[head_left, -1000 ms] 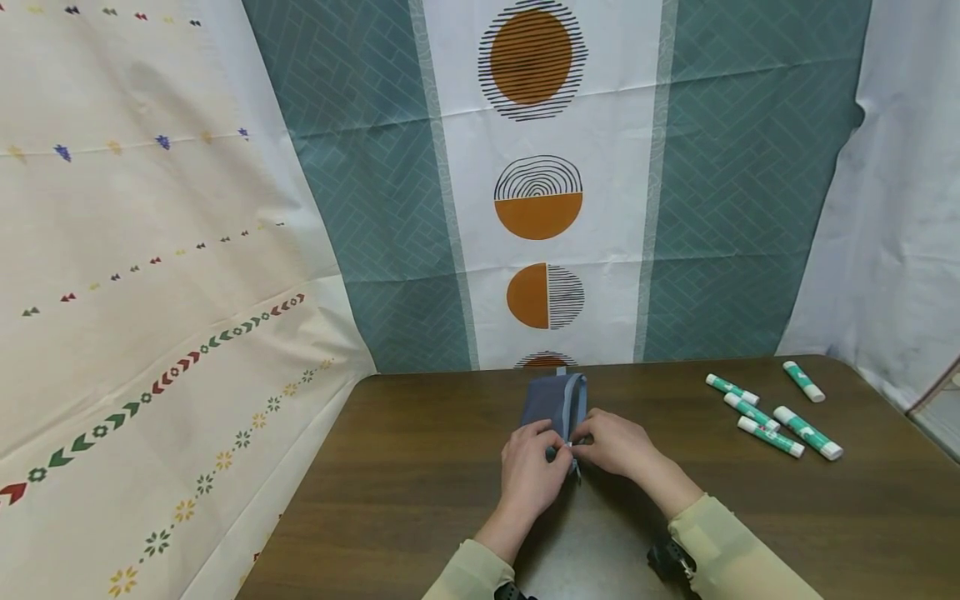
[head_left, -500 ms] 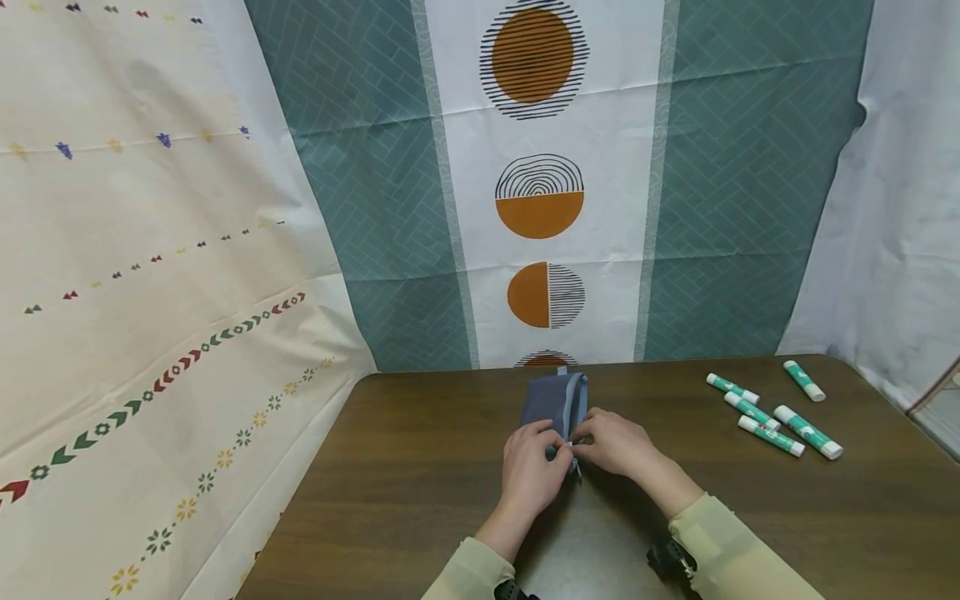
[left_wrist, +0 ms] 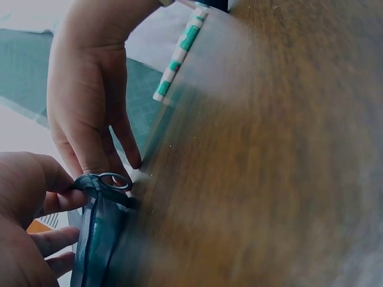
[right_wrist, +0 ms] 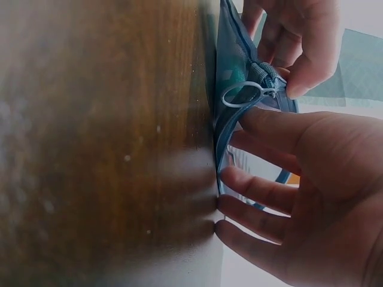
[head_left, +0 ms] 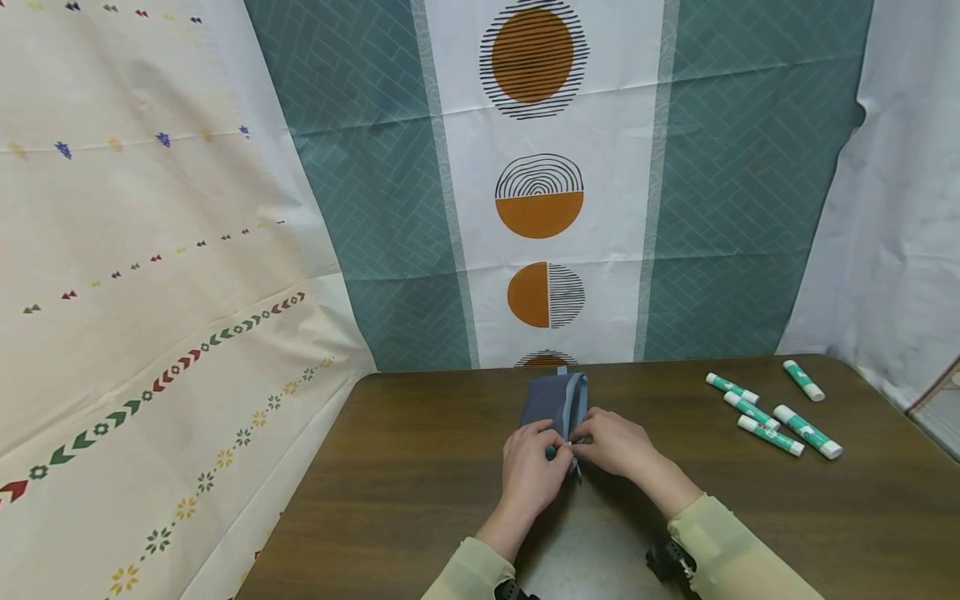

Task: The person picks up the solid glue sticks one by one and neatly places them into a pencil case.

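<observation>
A dark blue-grey zip pouch (head_left: 542, 398) lies toward the back of the table, its zipper edge facing right. The left hand (head_left: 531, 467) pinches the zipper's near end, which carries a metal ring pull (right_wrist: 242, 94). On the other side, the right hand (head_left: 617, 444) pinches the pouch's edge by the zipper between thumb and forefinger; its other fingers extend with their tips near the tabletop in the right wrist view. Something green shows through the pouch's sheer side in both wrist views. Parts of the zipper are hidden behind the fingers.
Several green-and-white capped tubes (head_left: 808, 432) lie at the back right of the brown wooden table (head_left: 405, 500). Patterned cloths (head_left: 382, 208) hang behind the table and on its left. Each wrist wears a black strap or device (head_left: 667, 560).
</observation>
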The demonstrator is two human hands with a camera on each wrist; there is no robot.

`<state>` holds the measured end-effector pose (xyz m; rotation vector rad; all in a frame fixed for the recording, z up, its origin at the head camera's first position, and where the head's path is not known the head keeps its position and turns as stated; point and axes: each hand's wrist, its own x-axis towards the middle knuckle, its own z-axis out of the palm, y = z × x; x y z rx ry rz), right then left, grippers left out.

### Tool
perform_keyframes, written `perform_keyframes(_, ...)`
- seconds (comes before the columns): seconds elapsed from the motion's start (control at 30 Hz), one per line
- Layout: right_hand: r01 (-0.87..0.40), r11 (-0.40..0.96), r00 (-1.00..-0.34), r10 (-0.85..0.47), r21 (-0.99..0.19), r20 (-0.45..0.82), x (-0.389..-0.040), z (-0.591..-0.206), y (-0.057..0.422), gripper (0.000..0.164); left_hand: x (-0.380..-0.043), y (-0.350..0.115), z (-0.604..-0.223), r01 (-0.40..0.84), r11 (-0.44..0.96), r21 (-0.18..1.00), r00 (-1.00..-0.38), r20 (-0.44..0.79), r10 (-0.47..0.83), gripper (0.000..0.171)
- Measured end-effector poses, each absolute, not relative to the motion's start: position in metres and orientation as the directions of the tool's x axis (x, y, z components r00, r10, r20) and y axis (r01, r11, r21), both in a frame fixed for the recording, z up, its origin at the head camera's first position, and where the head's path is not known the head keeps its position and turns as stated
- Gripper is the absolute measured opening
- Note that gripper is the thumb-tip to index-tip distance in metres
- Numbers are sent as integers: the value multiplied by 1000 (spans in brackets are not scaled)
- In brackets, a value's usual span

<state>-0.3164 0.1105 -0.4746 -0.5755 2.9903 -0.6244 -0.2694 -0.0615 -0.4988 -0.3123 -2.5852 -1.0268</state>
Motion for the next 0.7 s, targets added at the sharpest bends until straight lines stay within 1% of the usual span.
perform_keyframes(0.23,-386,838,-916,-398,-385,52,-315,-475,113,20,-268,-61,-499,306,735,604,-919,388,64,19)
perform_keyframes(0.37,-399,820,-907,-418,-410,47,-315,-473,116,22,-268,-61,-501,296,743,600,-922,383,58,19)
perform_keyframes(0.57,-372,806,-919,-391,-460,59,-312,-471,127,32,-267,-60,-501,288,737,611,-923,382,44,19)
perform_keyframes(0.7,-350,811,-931,-355,-468,82,-307,-467,141,38,-267,-60,-501,281,726,627,-927,372,38,19)
